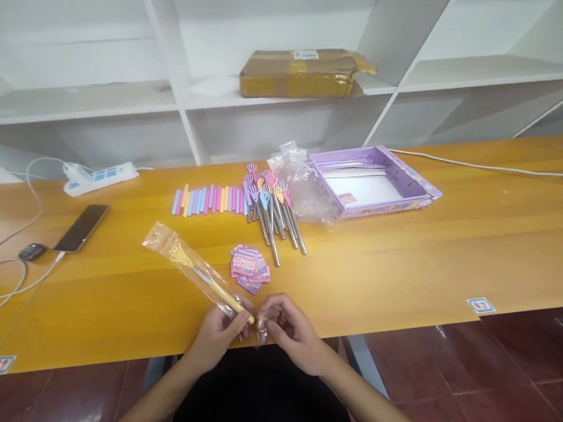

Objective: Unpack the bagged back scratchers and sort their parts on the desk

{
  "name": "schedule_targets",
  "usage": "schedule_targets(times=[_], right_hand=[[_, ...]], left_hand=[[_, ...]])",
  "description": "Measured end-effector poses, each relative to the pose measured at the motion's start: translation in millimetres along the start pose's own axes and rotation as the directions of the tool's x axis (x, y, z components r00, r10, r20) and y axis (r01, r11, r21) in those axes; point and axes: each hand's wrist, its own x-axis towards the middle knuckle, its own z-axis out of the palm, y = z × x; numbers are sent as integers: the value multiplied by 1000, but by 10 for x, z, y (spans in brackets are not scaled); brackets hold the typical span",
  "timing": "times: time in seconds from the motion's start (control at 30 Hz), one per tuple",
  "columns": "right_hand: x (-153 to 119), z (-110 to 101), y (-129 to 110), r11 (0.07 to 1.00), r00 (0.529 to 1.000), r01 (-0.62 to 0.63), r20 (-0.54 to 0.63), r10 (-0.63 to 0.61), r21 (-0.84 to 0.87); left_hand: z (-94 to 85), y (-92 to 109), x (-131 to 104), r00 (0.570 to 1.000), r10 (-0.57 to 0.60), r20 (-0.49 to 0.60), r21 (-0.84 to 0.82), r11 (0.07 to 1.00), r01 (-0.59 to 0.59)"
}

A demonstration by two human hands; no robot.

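My left hand [221, 332] is closed around the handle end of a yellow back scratcher [225, 296], which lies inside a clear plastic bag [159, 238] and points up and left. Close beside it, my right hand [294, 330] pinches crumpled clear plastic at the bag's lower end. Just beyond the hands sits a small stack of pink and purple printed cards [250, 268]. Farther back is a pile of back scratchers [272, 203] with colored hand-shaped heads and metal rods. A row of colored handle sleeves [209, 200] lies to their left.
A purple box [379, 184] with several rods in it stands beside loose clear bags [308, 190]. To the left are a phone [81, 228], a black fob-like object [32, 252], cables and a power strip [101, 177]. A taped carton [300, 75] rests on the shelf.
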Motion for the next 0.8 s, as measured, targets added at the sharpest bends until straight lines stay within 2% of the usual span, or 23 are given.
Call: schedule_targets(times=[0.07,0.13,0.2,0.3,0.4,0.5,0.63,0.8], right_hand=[[-1,-32,-13,990,995,82,59,-75,-114],[-1,-38,-12,942,986,164,83,-145,-294],[0,-24,-8,864,972,235,77,-224,-445],[28,-4,-35,749,929,334,67,-363,-572],[131,-1,-118,625,894,410,156,-421,-664],[272,5,-184,640,897,427,208,-391,-639],[355,45,-137,690,915,378,139,-378,-617],[309,135,-61,698,898,380,63,-435,-607]], left_hand=[[-8,-8,-1,1000,-18,-17,-26,1000,17],[-6,0,-1,999,-12,-30,-46,999,10],[2,24,-1,1000,15,-23,-66,998,-17],[7,58,-13,999,45,19,-54,998,-44],[-16,51,-49,996,21,84,9,1000,-22],[-66,0,-96,994,27,108,5,1000,-27],[-106,-40,-119,982,97,164,56,993,-108],[-45,88,-70,950,1,311,212,975,-70]])
